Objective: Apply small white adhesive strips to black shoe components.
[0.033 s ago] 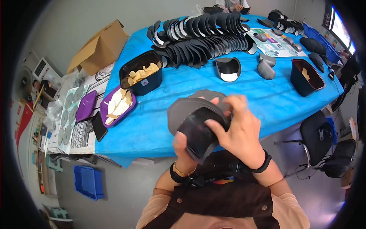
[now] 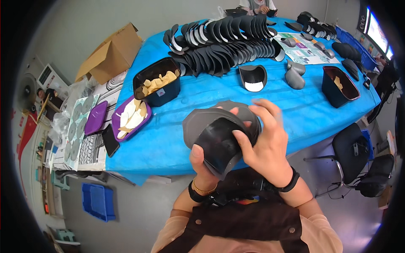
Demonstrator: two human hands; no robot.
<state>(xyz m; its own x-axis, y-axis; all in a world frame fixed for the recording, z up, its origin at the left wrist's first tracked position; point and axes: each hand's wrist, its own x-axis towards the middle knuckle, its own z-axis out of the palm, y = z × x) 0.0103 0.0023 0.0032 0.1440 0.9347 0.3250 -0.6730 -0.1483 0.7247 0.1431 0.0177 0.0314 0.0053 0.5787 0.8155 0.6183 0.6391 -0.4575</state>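
Observation:
My left hand (image 2: pixel 201 168) is closed round a curved black molded piece (image 2: pixel 221 145), thumb on its near left edge and fingertips showing at its far side. The piece is tilted, its glossy dark hollow facing up. My right hand (image 2: pixel 268 139) has its thumb against the right rim; its other fingers are raised and spread apart. Beyond the piece is a thin grey sheet-like part (image 2: pixel 196 124), with another grey edge (image 2: pixel 232 104) behind it. Whether these are joined to the held piece I cannot tell.
On the blue-covered table (image 2: pixel 202 95) stand long rows of curved black pieces (image 2: pixel 228 29), a black bin of tan scraps (image 2: pixel 158 86), a purple tray (image 2: pixel 145 118) of white and tan pieces, a phone (image 2: pixel 110 140) and another black bin (image 2: pixel 337 86). A chair (image 2: pixel 352 147) stands at right. Someone works at the far end.
My right fingers have lifted and spread a little away from the rim, the thumb still touching it. The black piece has turned slightly, showing more of its hollow.

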